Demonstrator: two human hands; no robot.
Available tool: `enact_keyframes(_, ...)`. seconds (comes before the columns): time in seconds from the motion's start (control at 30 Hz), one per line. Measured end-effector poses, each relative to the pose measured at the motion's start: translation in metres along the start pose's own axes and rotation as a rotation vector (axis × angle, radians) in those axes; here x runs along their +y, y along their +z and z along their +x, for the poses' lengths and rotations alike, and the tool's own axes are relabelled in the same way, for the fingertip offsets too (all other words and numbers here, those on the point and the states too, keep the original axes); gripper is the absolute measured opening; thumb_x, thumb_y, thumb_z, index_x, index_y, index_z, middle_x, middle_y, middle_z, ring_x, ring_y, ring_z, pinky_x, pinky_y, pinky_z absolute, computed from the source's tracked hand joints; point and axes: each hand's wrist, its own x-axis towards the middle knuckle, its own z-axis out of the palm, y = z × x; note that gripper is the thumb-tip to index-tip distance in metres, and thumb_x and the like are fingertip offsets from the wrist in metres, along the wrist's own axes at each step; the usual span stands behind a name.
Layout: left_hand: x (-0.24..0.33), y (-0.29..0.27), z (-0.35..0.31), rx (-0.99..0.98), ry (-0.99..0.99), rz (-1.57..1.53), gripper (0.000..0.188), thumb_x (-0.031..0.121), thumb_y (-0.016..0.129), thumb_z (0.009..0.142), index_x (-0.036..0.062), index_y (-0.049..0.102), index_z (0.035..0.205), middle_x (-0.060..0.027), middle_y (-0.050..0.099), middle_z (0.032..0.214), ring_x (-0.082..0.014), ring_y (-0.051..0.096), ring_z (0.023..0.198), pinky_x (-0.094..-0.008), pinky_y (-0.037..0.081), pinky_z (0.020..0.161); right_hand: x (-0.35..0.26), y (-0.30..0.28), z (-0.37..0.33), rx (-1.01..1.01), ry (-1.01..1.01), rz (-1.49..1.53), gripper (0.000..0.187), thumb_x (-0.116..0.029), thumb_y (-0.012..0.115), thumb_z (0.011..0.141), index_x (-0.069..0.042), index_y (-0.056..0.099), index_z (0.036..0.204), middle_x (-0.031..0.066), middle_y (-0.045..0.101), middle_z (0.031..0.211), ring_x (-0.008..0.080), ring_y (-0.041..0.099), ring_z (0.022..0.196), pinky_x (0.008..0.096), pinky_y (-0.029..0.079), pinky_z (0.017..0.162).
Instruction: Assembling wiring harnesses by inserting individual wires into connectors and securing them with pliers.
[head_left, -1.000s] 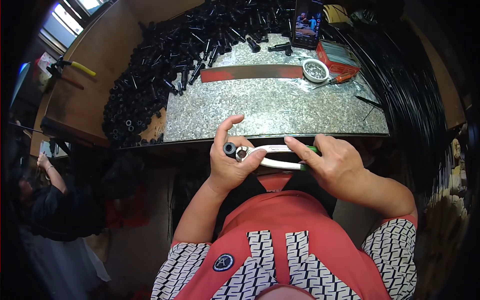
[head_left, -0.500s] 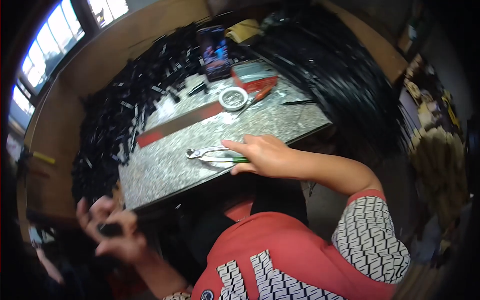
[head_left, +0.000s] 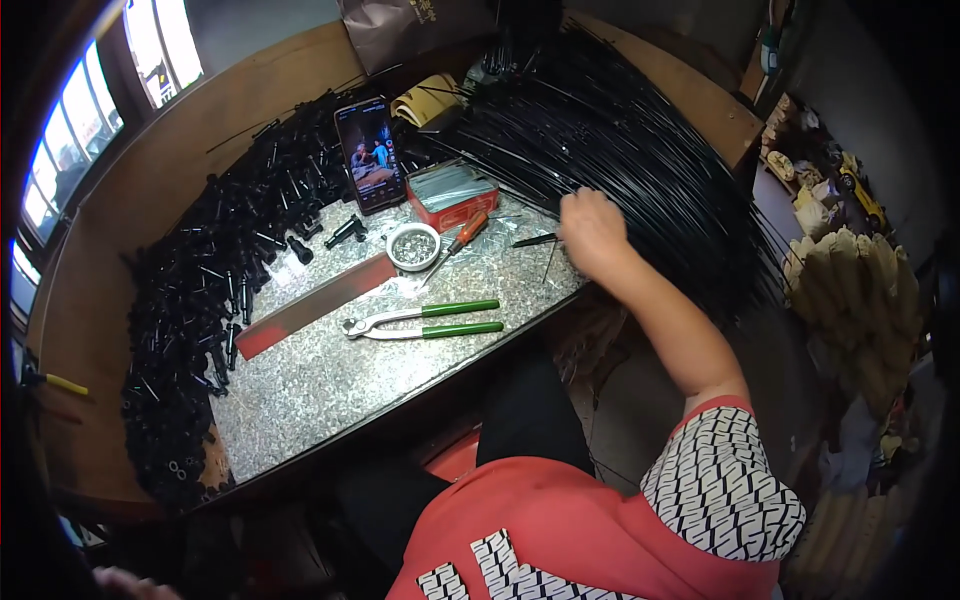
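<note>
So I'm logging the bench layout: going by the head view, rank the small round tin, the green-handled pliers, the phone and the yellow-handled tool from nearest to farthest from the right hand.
From the right hand:
1. Small round tin, to its left on the stone slab.
2. Green-handled pliers, lower left, mid-slab; too close to the tin to rank surely.
3. Phone, propped upper left.
4. Yellow-handled tool, far left edge.

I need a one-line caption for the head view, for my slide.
Right hand reaches into black rods; green-handled pliers lie on the speckled worktop.
</note>
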Motion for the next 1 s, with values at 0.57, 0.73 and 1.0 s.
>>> enact_keyframes(0.57,-0.4,-0.119,-0.163,-0.261,-0.884,1.093,0.062,0.041,0.053,0.093,-0.0116,0.048,0.126,-0.034,0.046,0.13,-0.0464,0.042,0.124,-0.0448,0.034,0.106,0.038,0.008,0.002,-0.288,0.052,-0.008,0.029,-0.019,0.076,0.07,0.003,0.067,0.086,0.0196,0.062,0.098,0.0352,0.06,0.097,0.0421,0.051,0.082)
enact_keyframes(0.73,-0.368,-0.078,-0.128,-0.335,-0.882,1.011,0.055,0.038,0.054,0.093,-0.0072,0.052,0.125,-0.0303,0.048,0.131,-0.0439,0.043,0.124,-0.045,0.035,0.105,0.059,-0.012,0.01,-0.396,0.108,0.237,0.02,-0.013,0.062,0.082,0.006,0.06,0.084,0.0254,0.062,0.093,0.0412,0.059,0.093,0.0472,0.048,0.08)
enact_keyframes(1.0,-0.354,-0.07,-0.119,-0.393,-0.733,0.814,0.046,0.031,0.054,0.094,-0.0036,0.054,0.124,-0.0276,0.05,0.13,-0.0416,0.044,0.124,-0.0429,0.034,0.106,0.079,-0.054,0.028,-0.203,0.138,0.09,0.023,-0.02,0.059,0.088,0.002,0.053,0.088,0.024,0.064,0.087,0.0402,0.062,0.089,0.0499,0.049,0.076)
